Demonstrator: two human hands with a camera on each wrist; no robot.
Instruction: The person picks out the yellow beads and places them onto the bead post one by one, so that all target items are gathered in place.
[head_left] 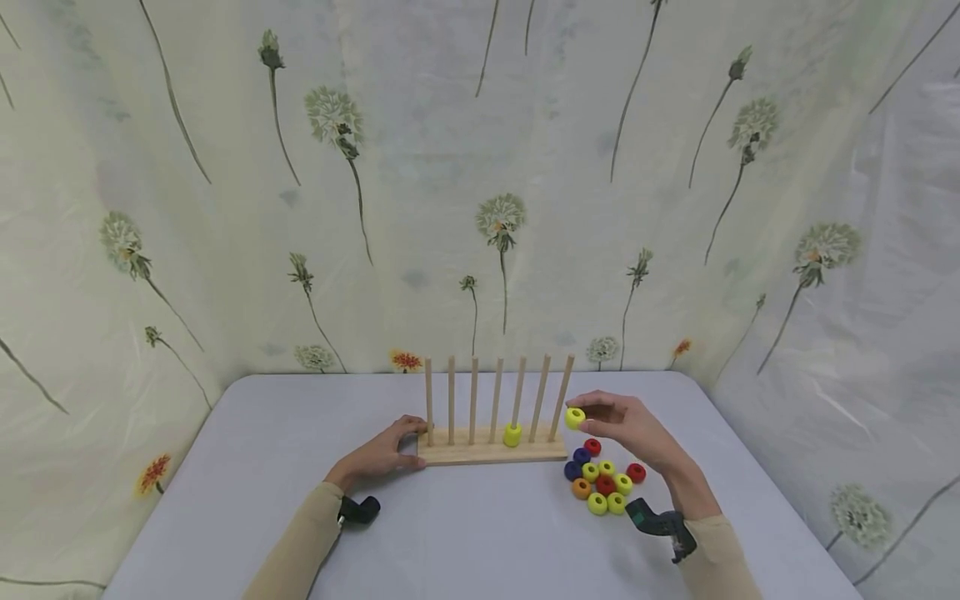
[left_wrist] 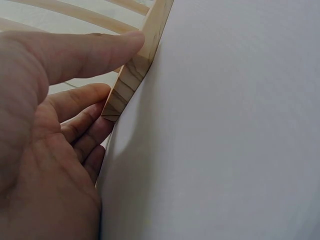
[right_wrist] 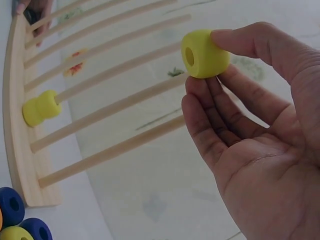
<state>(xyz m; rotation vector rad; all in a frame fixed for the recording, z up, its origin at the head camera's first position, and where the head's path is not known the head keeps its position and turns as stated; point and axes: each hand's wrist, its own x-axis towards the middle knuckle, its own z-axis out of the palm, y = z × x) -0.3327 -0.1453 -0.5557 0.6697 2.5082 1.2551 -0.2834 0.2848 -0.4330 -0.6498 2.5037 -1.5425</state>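
One yellow bead [head_left: 575, 418] is pinched between the thumb and fingers of the right hand [head_left: 626, 425], held up just beside the rightmost peg, at about two o'clock from the middle of the wooden rack [head_left: 491, 454]. The left hand [head_left: 382, 450] grips the rack's nine o'clock end between thumb and fingers. The rack carries seven upright pegs [head_left: 474, 400]; two yellow beads [right_wrist: 41, 107] sit stacked on the fifth from the left. Eleven loose beads [head_left: 605, 485] lie on the bench [head_left: 450, 533] between three and four o'clock from the rack: five yellow, three red, two blue, one orange. The orange bead [head_left: 581, 488] is at the group's nine o'clock.
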